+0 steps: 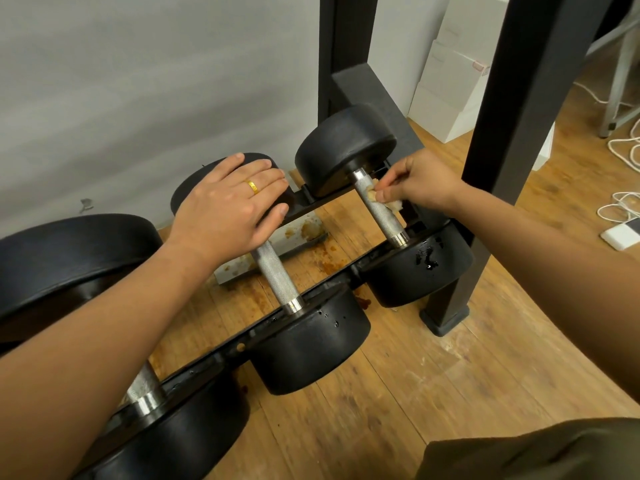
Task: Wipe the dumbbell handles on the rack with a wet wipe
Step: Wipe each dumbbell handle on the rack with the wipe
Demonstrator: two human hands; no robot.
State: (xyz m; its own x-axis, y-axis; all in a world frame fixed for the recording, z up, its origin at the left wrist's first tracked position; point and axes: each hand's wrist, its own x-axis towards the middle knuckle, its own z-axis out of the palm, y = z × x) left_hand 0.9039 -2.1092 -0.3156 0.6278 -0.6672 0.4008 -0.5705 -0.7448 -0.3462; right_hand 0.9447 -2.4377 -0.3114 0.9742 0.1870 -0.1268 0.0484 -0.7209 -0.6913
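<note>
Head cam: the low rack [221,355] holds three dumbbells. My left hand [228,206] lies flat, fingers straight, on the middle one's far head. My right hand [422,181] pinches the browned wet wipe [393,204] against the far end of the right handle [382,218]. I'd guess the middle handle [277,275] and left handle [145,388] are still to do. The wooden floor [450,375] underneath is rust-stained, with a grey wall [138,81] behind and white boxes [446,81] far right.

The middle black rubber dumbbell [277,282] lies on the black metal rack [216,357], between the left dumbbell [69,258] and the right dumbbell [346,147]. Your left hand [232,209] rests on its far end. Your right hand [422,181] holds the wet wipe [393,205] on the right one's handle [381,216].
</note>
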